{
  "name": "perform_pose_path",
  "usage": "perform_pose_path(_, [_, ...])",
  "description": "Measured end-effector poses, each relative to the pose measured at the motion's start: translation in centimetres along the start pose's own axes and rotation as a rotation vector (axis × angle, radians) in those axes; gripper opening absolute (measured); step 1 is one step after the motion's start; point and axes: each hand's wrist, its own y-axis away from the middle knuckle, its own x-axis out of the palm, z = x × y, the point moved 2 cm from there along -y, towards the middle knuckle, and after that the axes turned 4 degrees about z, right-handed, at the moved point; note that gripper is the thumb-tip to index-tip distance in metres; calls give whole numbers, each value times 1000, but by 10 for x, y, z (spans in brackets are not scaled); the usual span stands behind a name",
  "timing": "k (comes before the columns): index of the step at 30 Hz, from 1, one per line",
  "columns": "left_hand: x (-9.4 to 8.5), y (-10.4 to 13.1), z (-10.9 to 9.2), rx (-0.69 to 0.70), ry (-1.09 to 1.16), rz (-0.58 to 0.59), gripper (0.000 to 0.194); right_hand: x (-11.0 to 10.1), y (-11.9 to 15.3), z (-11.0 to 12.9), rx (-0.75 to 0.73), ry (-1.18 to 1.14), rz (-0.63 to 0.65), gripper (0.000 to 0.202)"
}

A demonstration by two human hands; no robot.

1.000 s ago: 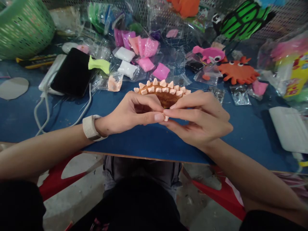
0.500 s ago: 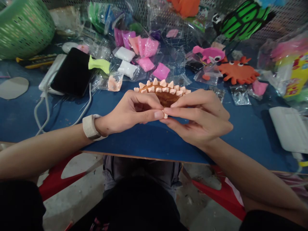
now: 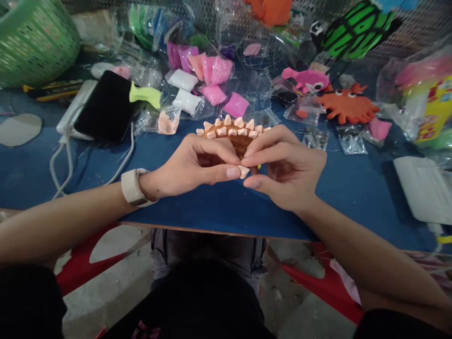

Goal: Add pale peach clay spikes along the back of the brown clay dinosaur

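A small peach clay piece (image 3: 244, 172), pinched to a point at its lower end, is gripped between the thumb and forefinger of my left hand (image 3: 208, 162). Close against it from the other side is my right hand (image 3: 287, 167), its forefinger tip at the upper edge of the piece and its thumb apart, just below. Behind both hands lies a brown clay form (image 3: 243, 141) edged with two rows of peach clay spikes (image 3: 228, 120). My fingers cover its front part, and a speck of yellow shows by the right fingers.
Packets of pink clay (image 3: 213, 94) and white clay (image 3: 187, 101) lie behind. Left are a black phone (image 3: 106, 106), a cable and a green basket (image 3: 38, 44). Right are an orange clay crab (image 3: 349, 104), a pink clay figure (image 3: 307, 80) and a white power bank (image 3: 422, 188).
My right thumb has come away from the clay piece, and the right hand has shifted slightly left and turned. The piece now shows more, with its point downward. My left hand stays nearly still.
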Motion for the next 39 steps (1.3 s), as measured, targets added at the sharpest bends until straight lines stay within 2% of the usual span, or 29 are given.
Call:
perform_pose_path(5, [-2, 1, 1, 1, -34, 2, 26, 0, 0, 4, 26, 60, 30, 16])
perform_pose_path(10, [-2, 2, 1, 25, -41, 20, 20, -2, -2, 5, -3, 22, 34, 17])
perform_pose_path(16, [-3, 3, 2, 11, -66, -5, 28, -5, -3, 6, -75, 40, 52, 14])
perform_pose_path(23, [-3, 2, 1, 76, -82, 2, 25, -2, -3, 8, -6, -69, 60, 15])
perform_pose_path(26, [-2, 1, 1, 154, -134, -26, 20, 1, -2, 7, 68, -126, 18, 18])
perform_pose_path(29, [-3, 3, 2, 223, -243, -111, 17, 5, 0, 7, 139, -210, -51, 25])
perform_pose_path(31, [-5, 5, 0, 313, -371, -184, 15, 7, 0, 7, 226, -311, -72, 29])
perform_pose_path(34, [-10, 7, -5, 500, -650, -255, 12, 10, 2, 6, 374, -497, -73, 21])
perform_pose_path(38, [-15, 9, -14, 812, -957, -176, 15, 13, 2, 3, 454, -635, 0, 25])
perform_pose_path(39, [-16, 9, -16, 833, -994, -166, 15, 13, 2, 2, 454, -655, 13, 26])
